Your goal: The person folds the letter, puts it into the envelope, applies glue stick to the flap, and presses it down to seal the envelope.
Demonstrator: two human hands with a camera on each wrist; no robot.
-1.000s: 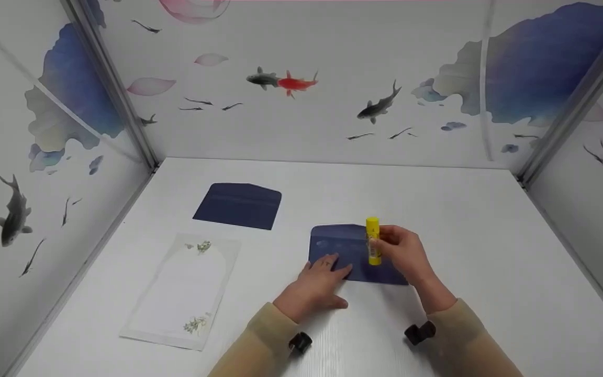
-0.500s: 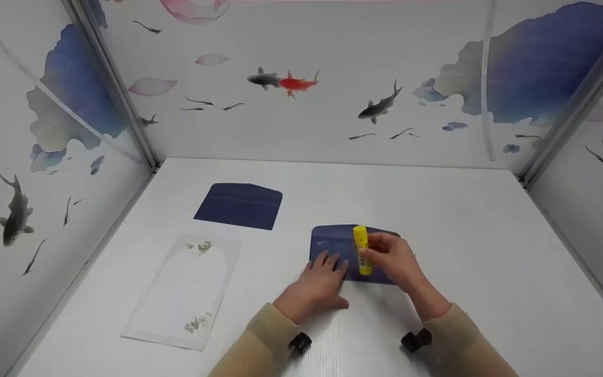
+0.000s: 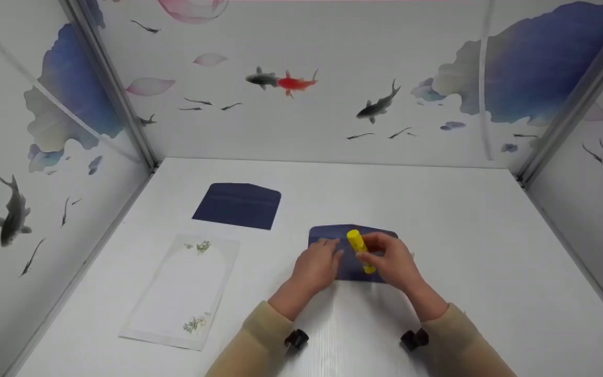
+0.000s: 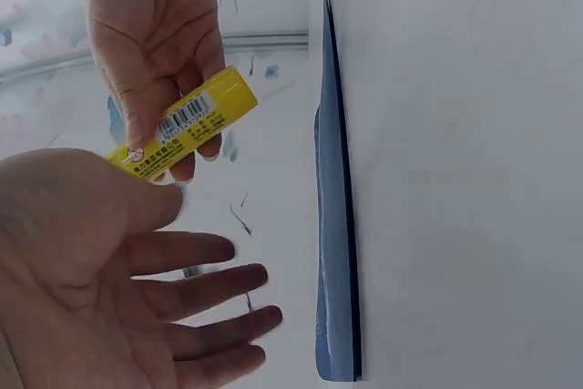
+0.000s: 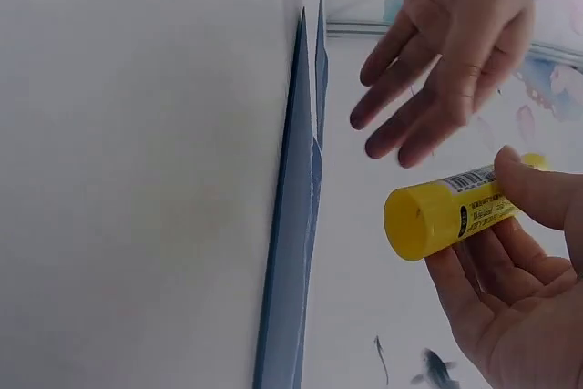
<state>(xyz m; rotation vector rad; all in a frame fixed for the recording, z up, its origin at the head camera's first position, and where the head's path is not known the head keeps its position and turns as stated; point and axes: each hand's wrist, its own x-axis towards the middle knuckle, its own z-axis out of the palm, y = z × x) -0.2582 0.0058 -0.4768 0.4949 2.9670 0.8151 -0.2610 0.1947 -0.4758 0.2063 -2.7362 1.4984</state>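
A yellow glue stick [image 3: 358, 246] with a barcode label is pinched between the thumb and fingers of my right hand [image 3: 393, 264]. It leans over a dark blue envelope [image 3: 351, 269] that lies on the table. My left hand [image 3: 316, 266] hovers above the envelope's left part, its fingers spread. In the left wrist view, the left hand [image 4: 137, 271] is raised off the envelope [image 4: 337, 225] and holds nothing. The right wrist view shows the glue stick [image 5: 465, 207] in the right hand's grip, one round end facing the envelope.
Behind and to the left lies another dark blue envelope [image 3: 236, 207]. A white card with printed leaves [image 3: 178, 293] is flat on the white table [image 3: 464, 220] at the left. Walls painted with fish [image 3: 306, 120] enclose the table's back and sides.
My left hand has lifted from the envelope where it was pressing. My right hand has moved left with the glue stick, which now tilts more.
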